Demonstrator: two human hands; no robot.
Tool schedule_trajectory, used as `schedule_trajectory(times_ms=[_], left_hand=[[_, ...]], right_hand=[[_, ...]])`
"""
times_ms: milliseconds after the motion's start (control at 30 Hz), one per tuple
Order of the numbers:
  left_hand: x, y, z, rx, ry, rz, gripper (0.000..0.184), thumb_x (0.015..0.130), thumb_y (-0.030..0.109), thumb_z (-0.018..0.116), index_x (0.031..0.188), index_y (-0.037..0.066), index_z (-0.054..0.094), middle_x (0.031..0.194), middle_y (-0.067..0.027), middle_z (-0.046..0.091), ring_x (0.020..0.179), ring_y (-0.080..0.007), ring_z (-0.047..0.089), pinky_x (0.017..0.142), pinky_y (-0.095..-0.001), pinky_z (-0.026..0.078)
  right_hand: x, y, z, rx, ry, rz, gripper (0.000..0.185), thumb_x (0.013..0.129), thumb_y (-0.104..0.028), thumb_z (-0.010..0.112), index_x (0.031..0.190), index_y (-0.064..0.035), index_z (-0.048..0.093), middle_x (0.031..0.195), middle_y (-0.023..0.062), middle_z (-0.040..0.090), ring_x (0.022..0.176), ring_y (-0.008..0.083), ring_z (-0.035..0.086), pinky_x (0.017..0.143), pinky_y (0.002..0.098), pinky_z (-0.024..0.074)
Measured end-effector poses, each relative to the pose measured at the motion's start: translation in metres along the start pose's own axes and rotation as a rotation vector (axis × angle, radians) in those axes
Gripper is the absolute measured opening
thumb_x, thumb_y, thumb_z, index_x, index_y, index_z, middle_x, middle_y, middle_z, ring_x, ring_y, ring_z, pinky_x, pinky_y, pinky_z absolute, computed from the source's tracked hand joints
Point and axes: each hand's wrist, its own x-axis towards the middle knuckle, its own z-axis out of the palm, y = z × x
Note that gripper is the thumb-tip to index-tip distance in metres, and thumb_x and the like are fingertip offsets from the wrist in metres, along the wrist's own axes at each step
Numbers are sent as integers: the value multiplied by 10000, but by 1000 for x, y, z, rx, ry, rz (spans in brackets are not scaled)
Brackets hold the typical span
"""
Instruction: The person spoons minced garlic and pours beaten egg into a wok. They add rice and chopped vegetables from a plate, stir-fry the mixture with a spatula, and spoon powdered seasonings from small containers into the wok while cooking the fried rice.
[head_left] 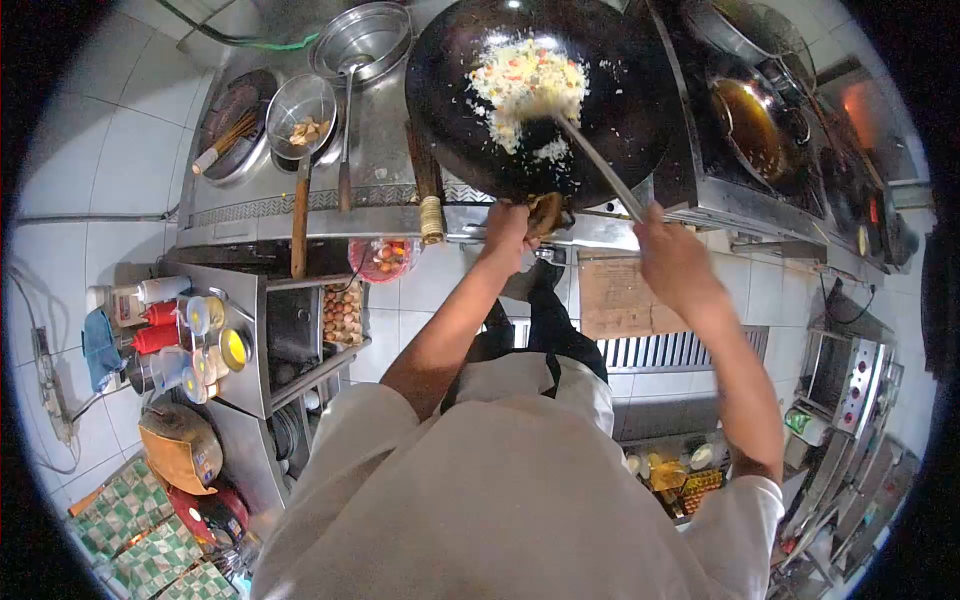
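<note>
A large black wok (630, 120) sits on the stove in front of me. Rice with orange and yellow bits (530, 75) lies in it, and some grains are scattered over its wall. My left hand (508, 228) is closed at the wok's near rim, on a brown folded cloth (545, 215); the grip underneath is hidden. My right hand (675, 258) is wrapped round the end of a long-handled metal wok tool (605, 170). Its blurred head rests among the rice, so I cannot tell whether it is a ladle or a spatula.
Left of the wok are a strainer (300, 118) with brown pieces, a metal bowl (362, 45) and a bamboo brush (430, 215). A pan of brown liquid (750, 125) stands right. Eggs (343, 315) and a pink basket (383, 260) are below the counter; sauce bottles (155, 325) stand left.
</note>
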Motion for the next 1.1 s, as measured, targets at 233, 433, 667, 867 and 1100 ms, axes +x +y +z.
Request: schedule_trajectory(times_ms=[233, 433, 667, 867, 1100], left_hand=[[-49, 47, 9, -50, -102, -106, 213, 933, 197, 562, 1106, 73, 568, 945, -100, 661, 622, -175, 633, 456, -312, 467], [-63, 41, 10, 87, 80, -116, 301, 943, 196, 533, 1195, 46, 597, 997, -58, 693, 714, -155, 669, 466, -298, 453], [-1, -36, -23, 255, 78, -88, 331, 961, 280, 590, 1219, 73, 590, 1080, -76, 684, 746, -167, 700, 464, -293, 464], [-45, 53, 18, 23, 48, -161, 233, 973, 192, 514, 1153, 87, 618, 1003, -105, 701, 857, -227, 723, 491, -315, 493], [-63, 82, 57, -31, 195, -200, 158, 929, 80, 455, 980, 35, 598, 777, -88, 621, 536, -146, 546, 398, -308, 359]], right_hand=[[3, -3, 6, -147, 54, -272, 338, 964, -164, 528, 1173, 102, 549, 920, 281, 653, 884, 390, 690, 704, 470, 565], [-13, -7, -45, -161, -29, -122, 176, 923, -146, 574, 973, 5, 650, 995, 183, 633, 854, 293, 709, 677, 355, 612], [38, 23, 61, 114, 194, -115, 285, 1032, -200, 453, 1056, 59, 569, 833, 297, 666, 830, 434, 694, 711, 530, 531], [-40, -15, -96, 239, -329, 87, 283, 1020, -148, 425, 1088, 79, 580, 994, 348, 637, 951, 443, 662, 852, 526, 511], [10, 8, -32, -292, -69, -253, 287, 1011, -129, 434, 1153, 104, 522, 1183, 333, 586, 844, 429, 687, 792, 472, 572]])
